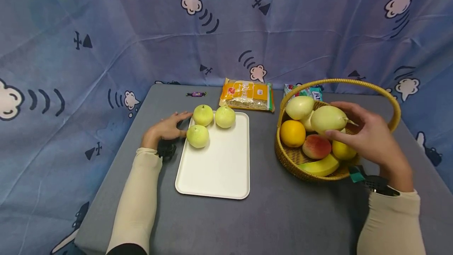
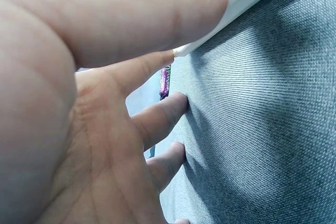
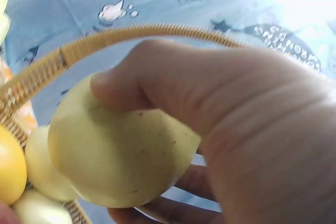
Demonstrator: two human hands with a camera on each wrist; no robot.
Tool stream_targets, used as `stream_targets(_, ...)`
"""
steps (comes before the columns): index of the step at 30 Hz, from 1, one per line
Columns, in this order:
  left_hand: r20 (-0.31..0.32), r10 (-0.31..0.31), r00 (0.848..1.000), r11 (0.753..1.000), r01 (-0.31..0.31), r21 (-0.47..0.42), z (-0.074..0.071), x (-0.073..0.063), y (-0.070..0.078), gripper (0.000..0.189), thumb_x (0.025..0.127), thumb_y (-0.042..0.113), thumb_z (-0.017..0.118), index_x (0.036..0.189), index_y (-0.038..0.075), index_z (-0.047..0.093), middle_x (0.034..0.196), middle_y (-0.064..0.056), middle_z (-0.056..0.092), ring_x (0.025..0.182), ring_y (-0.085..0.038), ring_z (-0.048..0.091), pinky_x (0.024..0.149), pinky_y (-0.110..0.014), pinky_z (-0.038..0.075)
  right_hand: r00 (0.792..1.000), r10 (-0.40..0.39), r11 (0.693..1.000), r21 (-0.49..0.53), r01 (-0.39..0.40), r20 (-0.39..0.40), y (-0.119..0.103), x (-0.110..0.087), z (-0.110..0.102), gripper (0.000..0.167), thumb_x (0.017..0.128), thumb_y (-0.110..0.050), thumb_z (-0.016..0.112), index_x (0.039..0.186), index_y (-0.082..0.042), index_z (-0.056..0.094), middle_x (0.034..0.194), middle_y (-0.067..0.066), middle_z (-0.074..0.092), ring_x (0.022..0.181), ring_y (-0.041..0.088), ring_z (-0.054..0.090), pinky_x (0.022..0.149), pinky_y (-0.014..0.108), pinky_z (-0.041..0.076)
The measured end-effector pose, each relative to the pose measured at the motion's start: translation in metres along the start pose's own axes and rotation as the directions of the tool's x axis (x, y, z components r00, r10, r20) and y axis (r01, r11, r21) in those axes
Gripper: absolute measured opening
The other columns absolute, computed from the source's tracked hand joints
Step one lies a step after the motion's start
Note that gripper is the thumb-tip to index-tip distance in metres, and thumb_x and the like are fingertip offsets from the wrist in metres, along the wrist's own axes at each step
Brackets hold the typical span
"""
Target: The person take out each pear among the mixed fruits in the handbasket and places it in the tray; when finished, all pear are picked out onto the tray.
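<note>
My right hand grips a pale yellow-green pear, stem pointing right, over the wicker basket. In the right wrist view, the thumb presses on the speckled pear while fingers curl beneath it. Below lie an orange, a peach, a banana, a yellow fruit and another pale fruit. My left hand spreads beside the white tray, thumb and index finger at its rim, other fingertips on the cloth. Three round yellow-green fruits sit on the tray's far left part.
Behind the tray lie an orange food packet and a small purple wrapped candy. A colourful packet is partly hidden behind the basket. The arched basket handle rises near my right hand. A patterned blue curtain hangs behind the table.
</note>
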State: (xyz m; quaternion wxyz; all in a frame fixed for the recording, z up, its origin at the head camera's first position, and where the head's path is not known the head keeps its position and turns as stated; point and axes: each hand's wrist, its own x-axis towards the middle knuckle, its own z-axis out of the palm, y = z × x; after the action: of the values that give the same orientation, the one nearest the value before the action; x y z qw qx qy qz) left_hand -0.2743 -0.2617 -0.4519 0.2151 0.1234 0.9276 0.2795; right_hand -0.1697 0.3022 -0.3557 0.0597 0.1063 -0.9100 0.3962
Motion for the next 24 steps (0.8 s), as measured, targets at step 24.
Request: stream_targets(24,-0.004,-0.006,1.0,1.0,0.006,-0.004,-0.001,-0.002,0.002,0.086,0.102,0.032,0.072,0.175,0.021,0.03,0.184,-0.016,0.019,0.171,-0.047,0.002,0.128,-0.082,-0.005,0.962,-0.219,0.969,0.152,0.195,0.161,-0.077,0.012,0.044,0.073,0.087,-0.005,0.092,0.152,-0.024,0.065,0.142,-0.002,0.065,0.113,0.009,0.071,0.098,0.01,0.055)
